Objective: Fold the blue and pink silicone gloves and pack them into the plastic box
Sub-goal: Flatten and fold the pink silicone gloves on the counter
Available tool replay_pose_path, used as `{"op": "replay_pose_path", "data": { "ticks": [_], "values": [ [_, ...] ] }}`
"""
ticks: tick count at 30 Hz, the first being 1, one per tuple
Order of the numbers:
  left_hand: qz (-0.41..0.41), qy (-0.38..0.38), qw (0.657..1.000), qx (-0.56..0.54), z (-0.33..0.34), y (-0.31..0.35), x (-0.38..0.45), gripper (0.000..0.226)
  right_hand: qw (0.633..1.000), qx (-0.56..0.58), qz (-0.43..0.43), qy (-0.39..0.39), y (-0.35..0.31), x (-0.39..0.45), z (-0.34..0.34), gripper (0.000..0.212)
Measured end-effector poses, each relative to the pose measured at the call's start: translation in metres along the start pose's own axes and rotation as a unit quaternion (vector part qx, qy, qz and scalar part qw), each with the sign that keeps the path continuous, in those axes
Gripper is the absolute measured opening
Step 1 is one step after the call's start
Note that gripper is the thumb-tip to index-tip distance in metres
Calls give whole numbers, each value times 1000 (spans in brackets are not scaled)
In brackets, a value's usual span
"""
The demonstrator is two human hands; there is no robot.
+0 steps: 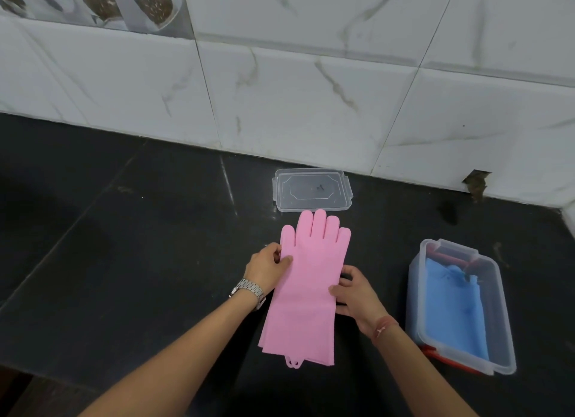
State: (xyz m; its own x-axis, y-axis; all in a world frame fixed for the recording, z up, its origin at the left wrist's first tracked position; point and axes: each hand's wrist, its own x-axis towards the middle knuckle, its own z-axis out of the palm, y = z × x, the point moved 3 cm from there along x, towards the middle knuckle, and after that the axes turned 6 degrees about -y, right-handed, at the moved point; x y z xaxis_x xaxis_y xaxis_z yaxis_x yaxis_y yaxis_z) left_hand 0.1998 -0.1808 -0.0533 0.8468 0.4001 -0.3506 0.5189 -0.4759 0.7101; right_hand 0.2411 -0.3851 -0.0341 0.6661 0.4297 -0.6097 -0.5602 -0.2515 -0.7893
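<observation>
A pink glove is laid flat on the dark tabletop, palm area up, its 5 fingers pointed away toward the tiled wall. At the cuff, further pink edges are seen beneath it, so more than 1 layer is stacked there.

The glove is held at both sides. Its left edge, just below the glove's thumb, is pinched by the left hand - thumb on top, fingers curled at the rim. Its right edge, about midway down, is gripped by the right hand, again with the thumb laid on top. A metal watch is worn on the left wrist and a red thread on the right.

Just beyond the glove's fingertips a clear lid is placed flat on the tabletop. To the right, apart from the glove, a clear container is set - a blue item is held inside it, with something red at its far end.
</observation>
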Motion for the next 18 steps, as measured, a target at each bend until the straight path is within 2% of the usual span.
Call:
{"op": "replay_pose_path", "data": {
  "ticks": [7, 12, 18],
  "values": [
    [-3, 14, 1000, 27, -3, 8, 10, 16, 998, -17, -43, 49, 0, 6, 2, 26],
    [-15, 28, 999, 24, -4, 4, 12, 16, 997, -10, -25, 72, 7, 8, 5, 22],
    [-9, 31, 998, 56, -7, 11, 19, 19, 994, -47, -42, 89, 10, 6, 4, 33]
  ]
}}
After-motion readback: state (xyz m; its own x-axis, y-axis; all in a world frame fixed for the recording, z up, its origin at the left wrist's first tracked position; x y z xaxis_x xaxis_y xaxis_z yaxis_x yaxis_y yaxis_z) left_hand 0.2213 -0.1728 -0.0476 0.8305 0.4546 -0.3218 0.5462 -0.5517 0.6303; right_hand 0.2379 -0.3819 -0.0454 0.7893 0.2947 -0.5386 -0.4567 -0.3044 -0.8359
